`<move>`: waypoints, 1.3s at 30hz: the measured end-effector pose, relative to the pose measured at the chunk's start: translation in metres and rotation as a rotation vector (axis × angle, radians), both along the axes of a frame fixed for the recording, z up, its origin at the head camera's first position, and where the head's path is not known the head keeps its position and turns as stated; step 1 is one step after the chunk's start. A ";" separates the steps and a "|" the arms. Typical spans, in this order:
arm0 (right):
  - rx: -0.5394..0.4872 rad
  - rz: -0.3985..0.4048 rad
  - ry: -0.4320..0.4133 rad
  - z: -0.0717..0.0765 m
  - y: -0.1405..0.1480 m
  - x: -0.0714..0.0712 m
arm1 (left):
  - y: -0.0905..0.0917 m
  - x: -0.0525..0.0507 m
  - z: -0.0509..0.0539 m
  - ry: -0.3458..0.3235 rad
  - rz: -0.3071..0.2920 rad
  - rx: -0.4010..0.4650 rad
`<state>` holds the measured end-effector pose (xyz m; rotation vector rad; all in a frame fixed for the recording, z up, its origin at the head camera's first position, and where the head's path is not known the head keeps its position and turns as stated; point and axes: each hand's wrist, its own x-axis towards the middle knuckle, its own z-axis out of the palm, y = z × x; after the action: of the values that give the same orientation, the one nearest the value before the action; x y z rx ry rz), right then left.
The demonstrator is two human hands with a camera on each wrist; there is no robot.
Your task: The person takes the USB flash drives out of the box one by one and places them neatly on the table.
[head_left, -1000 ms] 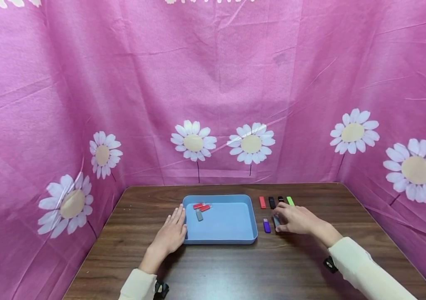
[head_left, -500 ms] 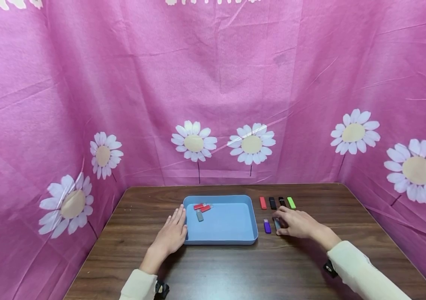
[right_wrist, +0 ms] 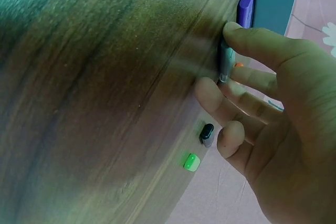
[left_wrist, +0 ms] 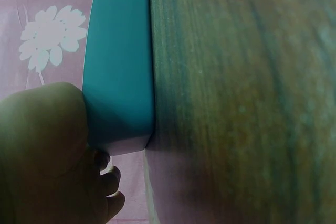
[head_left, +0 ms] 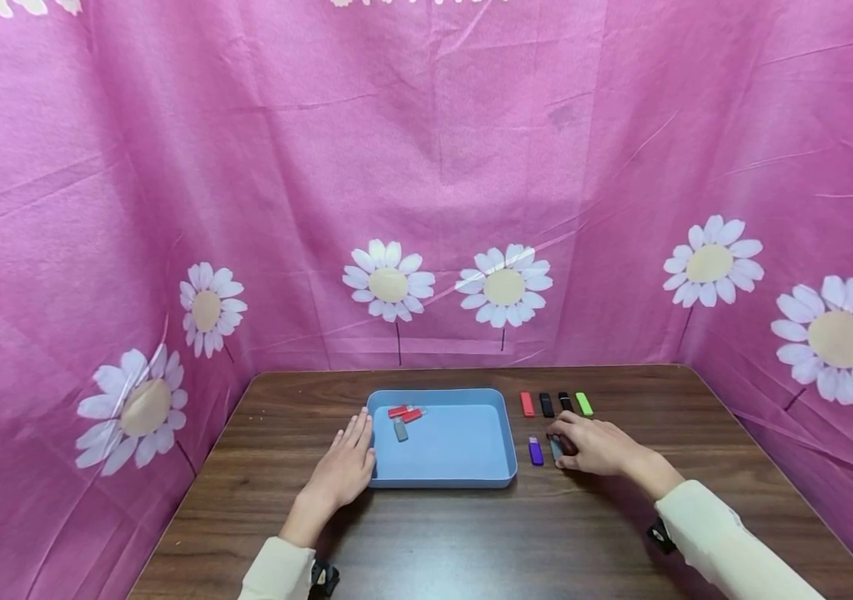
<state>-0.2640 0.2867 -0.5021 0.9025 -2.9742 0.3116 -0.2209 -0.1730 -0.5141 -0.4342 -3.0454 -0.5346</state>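
My left hand (head_left: pixel 342 465) lies against the left side of the blue tray (head_left: pixel 441 483), fingers straight; the left wrist view shows the hand (left_wrist: pixel 47 156) at the tray's outer wall (left_wrist: pixel 118 56). To the right of the tray, my right hand (head_left: pixel 599 447) pinches a grey USB stick (head_left: pixel 556 450) at the tabletop, thumb at its near end. A purple stick (head_left: pixel 535 452) lies just left of it. In the right wrist view, the hand's (right_wrist: pixel 286 93) thumb and fingers are on the grey stick (right_wrist: pixel 227 61), partly hiding it.
Beyond my right hand lie a red stick (head_left: pixel 527 405), two black ones (head_left: pixel 546 405) (head_left: pixel 564 402) and a green one (head_left: pixel 584 404) in a row. Inside the tray are two red sticks (head_left: pixel 398 412) (head_left: pixel 412 415) and a grey one (head_left: pixel 400 430). A pink cloth (head_left: pixel 441 183) hangs behind.
My right hand has shifted slightly toward me with its fingers still at the grey stick, uncovering more of the black and green sticks. The left hand stays at the tray.
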 end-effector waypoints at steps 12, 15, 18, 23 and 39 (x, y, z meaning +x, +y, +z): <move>-0.003 -0.008 -0.022 0.001 0.000 0.001 | -0.001 -0.002 -0.002 -0.004 0.000 0.006; -0.008 -0.009 -0.019 0.002 0.000 0.001 | 0.000 -0.001 -0.002 0.012 -0.005 0.011; -0.009 -0.009 -0.015 0.002 0.001 0.001 | 0.001 0.000 0.000 0.010 -0.009 0.011; -0.022 0.002 -0.005 0.005 0.001 0.000 | 0.001 0.000 0.001 -0.003 -0.006 0.002; -0.094 0.058 0.100 0.032 -0.025 -0.015 | -0.001 0.000 0.000 -0.007 -0.003 0.001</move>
<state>-0.2787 0.2615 -0.4697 0.9650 -2.8210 0.3924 -0.2213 -0.1737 -0.5143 -0.4374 -3.0509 -0.5393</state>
